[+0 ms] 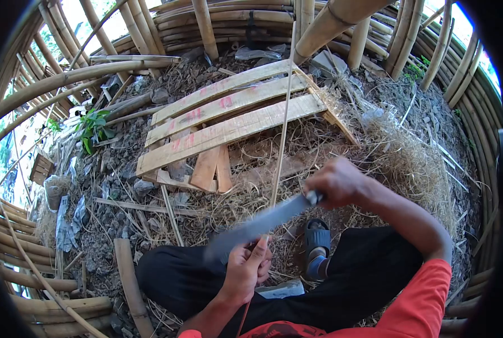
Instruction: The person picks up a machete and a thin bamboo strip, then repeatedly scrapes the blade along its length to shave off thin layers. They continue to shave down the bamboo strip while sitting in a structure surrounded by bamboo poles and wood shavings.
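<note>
My right hand (337, 181) is closed round the handle of a machete (262, 221), whose broad grey blade reaches left and is blurred toward its tip. In my left hand (248, 270), thumb up and fingers wrapped, is a long thin bamboo strip (283, 124). The strip runs upward from the fist, past the blade, to the top of the view, and its lower end trails down toward my lap. The blade crosses the strip just above my left thumb.
A slatted wooden pallet (223, 121) lies tilted ahead of me. Curly bamboo shavings (415, 158) cover the ground at right. A split bamboo piece (132, 287) lies left of my knee. Bamboo poles (341, 22) and a bamboo fence surround the spot. A green plant (94, 130) grows at left.
</note>
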A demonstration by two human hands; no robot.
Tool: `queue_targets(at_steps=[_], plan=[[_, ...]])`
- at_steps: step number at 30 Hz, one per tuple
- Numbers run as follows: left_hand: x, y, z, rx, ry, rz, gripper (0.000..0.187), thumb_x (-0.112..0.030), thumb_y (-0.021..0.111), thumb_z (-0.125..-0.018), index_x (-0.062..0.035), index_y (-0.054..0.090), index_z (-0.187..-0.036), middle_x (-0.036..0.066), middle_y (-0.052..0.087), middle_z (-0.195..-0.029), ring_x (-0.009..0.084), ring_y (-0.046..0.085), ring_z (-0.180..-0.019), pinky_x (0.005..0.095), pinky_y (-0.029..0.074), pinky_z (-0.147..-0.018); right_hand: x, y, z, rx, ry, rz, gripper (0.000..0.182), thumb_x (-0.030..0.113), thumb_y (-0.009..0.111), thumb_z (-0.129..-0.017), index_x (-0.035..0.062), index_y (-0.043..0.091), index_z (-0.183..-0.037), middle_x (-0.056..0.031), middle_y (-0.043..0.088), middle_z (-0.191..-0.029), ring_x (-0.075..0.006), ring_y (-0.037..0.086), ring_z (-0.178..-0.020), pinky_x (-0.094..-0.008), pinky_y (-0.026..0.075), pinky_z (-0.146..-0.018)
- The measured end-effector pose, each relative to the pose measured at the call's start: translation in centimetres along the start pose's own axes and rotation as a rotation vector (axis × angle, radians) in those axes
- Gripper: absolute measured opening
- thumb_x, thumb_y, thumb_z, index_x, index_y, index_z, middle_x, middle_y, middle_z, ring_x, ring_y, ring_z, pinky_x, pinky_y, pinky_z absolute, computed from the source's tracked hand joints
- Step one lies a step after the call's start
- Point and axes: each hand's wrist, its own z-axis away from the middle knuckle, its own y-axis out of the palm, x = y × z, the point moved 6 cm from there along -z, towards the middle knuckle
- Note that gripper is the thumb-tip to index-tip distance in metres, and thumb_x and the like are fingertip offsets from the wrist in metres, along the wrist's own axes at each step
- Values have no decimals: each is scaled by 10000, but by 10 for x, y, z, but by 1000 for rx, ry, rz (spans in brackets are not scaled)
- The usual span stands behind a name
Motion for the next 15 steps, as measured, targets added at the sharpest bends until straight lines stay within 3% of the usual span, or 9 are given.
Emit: queue_targets(at_steps=[3,4,6,8,11,14,15], plan=[[2,-3,3,-19,-24,-34,216,-255,534,-991,-62,502,-1082,-18,401,-677,18,282,-469,189,201,-384,-18,-3,-2,-146,92,8,102,121,694,-644,167,612,-685,-6,586,-568,-182,591,-506,-373,474,-484],[1,-5,5,-31,-7,-25,216,-254,534,-991,-62,501,-1083,-17,405,-678,19,284,-469,191,204,-385,-47,-6,0,-232,314,62,55,124,676,-692,129,622,-700,-19,611,-586,-187,583,-499,-369,474,-490],[2,-4,3,-27,4,-23,213,-250,535,-990,-62,500,-1083,-14,411,-681,22,287,-470,193,210,-386,-113,-16,26,-126,1020,-248,204,207,632,-827,29,634,-729,-62,603,-577,-160,569,-501,-355,465,-505],[10,-5,2,-9,-30,-45,205,-242,536,-990,-62,499,-1082,-12,416,-682,23,291,-469,196,215,-385,-135,-21,46,-348,1008,-238,273,233,606,-845,-20,633,-746,-128,574,-568,-234,583,-526,-403,477,-588],[11,-7,-6,-19,31,-61,180,-220,545,-985,-69,498,-1071,-2,450,-689,28,299,-470,193,243,-396,-129,-12,56,-423,891,-315,246,216,621,-829,-17,620,-748,-127,568,-560,-243,561,-506,-393,454,-572],[4,-7,-6,-35,112,-35,157,-201,545,-984,-72,501,-1062,8,479,-730,28,330,-503,184,272,-424,-75,-30,30,-237,718,-195,211,213,646,-804,8,631,-756,-117,582,-571,-259,563,-514,-390,452,-571],[-2,-8,-8,-39,150,-25,148,-194,544,-984,-72,503,-1058,11,490,-750,28,343,-518,181,283,-436,-61,-24,23,-210,583,-171,140,196,662,-778,58,645,-757,-100,598,-576,-280,583,-527,-408,465,-562]])
